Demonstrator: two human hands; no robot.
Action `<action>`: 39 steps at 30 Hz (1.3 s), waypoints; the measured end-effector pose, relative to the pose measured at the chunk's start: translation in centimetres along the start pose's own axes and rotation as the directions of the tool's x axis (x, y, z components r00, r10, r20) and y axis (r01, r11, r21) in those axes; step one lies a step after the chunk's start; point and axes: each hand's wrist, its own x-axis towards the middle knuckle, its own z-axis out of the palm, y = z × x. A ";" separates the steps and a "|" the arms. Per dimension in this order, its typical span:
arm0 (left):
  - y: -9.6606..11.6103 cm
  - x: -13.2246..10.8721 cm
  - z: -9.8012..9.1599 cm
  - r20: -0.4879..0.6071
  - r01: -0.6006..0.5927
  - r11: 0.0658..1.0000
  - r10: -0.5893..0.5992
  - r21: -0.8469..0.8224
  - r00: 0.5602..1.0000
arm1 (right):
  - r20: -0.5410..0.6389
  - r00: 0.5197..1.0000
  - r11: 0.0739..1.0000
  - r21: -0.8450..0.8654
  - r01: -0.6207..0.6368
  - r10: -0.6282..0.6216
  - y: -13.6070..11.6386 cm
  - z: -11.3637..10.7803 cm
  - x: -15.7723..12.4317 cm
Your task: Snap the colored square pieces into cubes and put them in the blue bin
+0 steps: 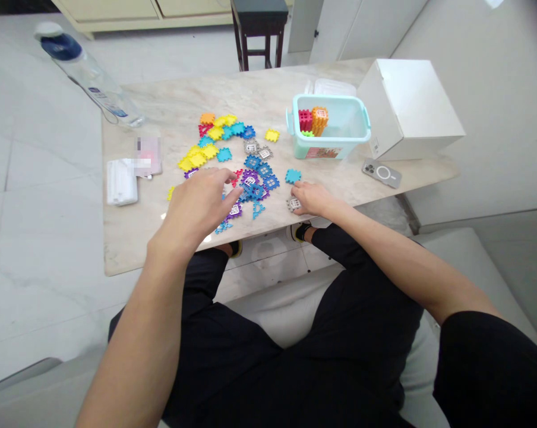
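My left hand [206, 199] hovers over the left side of a loose spread of interlocking plastic tiles, its thumb and fingers apart and nothing seen between them. Beneath and beside it lie purple tiles [250, 181], blue tiles [265, 170] and a light-blue triangular piece [258, 208]. Yellow tiles [197, 157] are bunched farther back. Near the front edge of the table, my right hand [310, 199] has its fingers closed on a grey window tile [294, 204]. A teal tile [293, 176] lies just beyond those fingers. Two other grey tiles [251, 147] rest behind the blue ones.
A mint plastic bin [333, 142] holds red and orange tile stacks. Right of it are a white box [417, 101] and a phone [382, 173]. A water bottle [97, 83] and a white tissue pack [121, 182] stand left. A dark stool [259, 15] is behind the table.
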 end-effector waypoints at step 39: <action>-12.5 1.5 9.6 0.043 0.353 0.936 -0.353 0.020 0.935 | -0.391 0.889 0.900 0.253 0.354 -0.239 -6.8 -10.0 -1.8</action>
